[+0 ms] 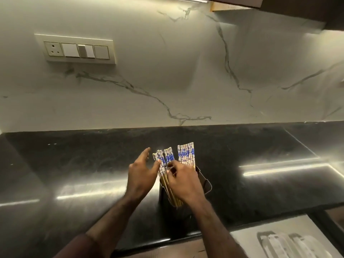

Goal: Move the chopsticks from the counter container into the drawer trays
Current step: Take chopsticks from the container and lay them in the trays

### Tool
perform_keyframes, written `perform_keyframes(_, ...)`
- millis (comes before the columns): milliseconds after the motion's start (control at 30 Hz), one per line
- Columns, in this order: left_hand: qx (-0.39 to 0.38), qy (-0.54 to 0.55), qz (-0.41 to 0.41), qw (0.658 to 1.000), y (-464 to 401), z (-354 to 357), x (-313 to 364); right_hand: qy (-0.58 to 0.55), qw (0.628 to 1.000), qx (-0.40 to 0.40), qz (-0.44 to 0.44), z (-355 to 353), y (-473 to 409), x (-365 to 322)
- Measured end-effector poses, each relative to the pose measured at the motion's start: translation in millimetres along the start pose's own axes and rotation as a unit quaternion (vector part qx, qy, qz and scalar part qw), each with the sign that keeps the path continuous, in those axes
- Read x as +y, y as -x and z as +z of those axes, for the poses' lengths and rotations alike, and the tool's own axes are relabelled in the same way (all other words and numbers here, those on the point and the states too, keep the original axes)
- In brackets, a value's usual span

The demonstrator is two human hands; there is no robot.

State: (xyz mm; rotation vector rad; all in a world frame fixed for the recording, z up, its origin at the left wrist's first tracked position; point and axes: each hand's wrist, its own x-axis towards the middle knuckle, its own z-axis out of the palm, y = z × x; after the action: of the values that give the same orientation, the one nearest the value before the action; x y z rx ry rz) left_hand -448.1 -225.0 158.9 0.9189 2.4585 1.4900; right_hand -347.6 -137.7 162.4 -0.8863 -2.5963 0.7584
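A dark container (pixel 205 183) stands on the black counter (pixel 83 164) near its front edge. Two bunches of chopsticks with blue-and-white patterned tops stick up out of it: a left bunch (pixel 164 159) leaning left and a right bunch (pixel 186 153) standing upright. My right hand (pixel 183 183) reaches over the container, its fingers closed around the shafts of the left bunch. My left hand (pixel 142 174) is just left of that bunch with fingers spread, its fingertips touching the patterned tops. The open drawer (pixel 251 237) shows at the lower right with pale trays (pixel 290 244) in it.
A marble backsplash (pixel 167 71) rises behind the counter, with a switch and socket panel (pixel 75 50) at upper left. A dark wall cabinet (pixel 297 8) hangs at the top right. Bright light streaks reflect on the glossy counter.
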Motion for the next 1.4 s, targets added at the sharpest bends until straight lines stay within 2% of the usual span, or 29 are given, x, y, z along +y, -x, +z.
perform_keyframes(133,-0.045,0.068,-0.004,0.997,-16.1,2.4,-10.2,0.01,0.999,0.002,0.033,14.2,-9.6,-0.2)
perform_keyframes(233,-0.049,0.093,-0.001,0.995,-20.6,5.6,-16.8,0.002,0.999,-0.002,0.043,21.1,-12.5,2.4)
perform_keyframes(500,-0.057,0.198,-0.075,0.976,-30.6,18.3,-27.8,-0.017,0.999,-0.004,0.045,19.2,-16.6,15.7)
perform_keyframes(700,-0.071,0.29,-0.12,0.947,-31.1,22.9,-27.7,-0.035,0.998,-0.004,0.048,18.1,-17.2,21.2)
perform_keyframes(933,-0.074,0.278,-0.117,0.951,-30.4,24.7,-22.5,-0.048,0.997,-0.018,0.06,14.0,-18.7,20.4)
perform_keyframes(1133,-0.071,0.26,-0.078,0.96,-33.3,14.0,-8.8,-0.077,0.995,-0.041,0.044,10.9,-16.7,14.4)
perform_keyframes(1400,-0.112,0.258,-0.003,0.96,-54.9,-19.2,29.5,-0.264,0.952,-0.113,0.109,-4.3,-19.0,15.8)
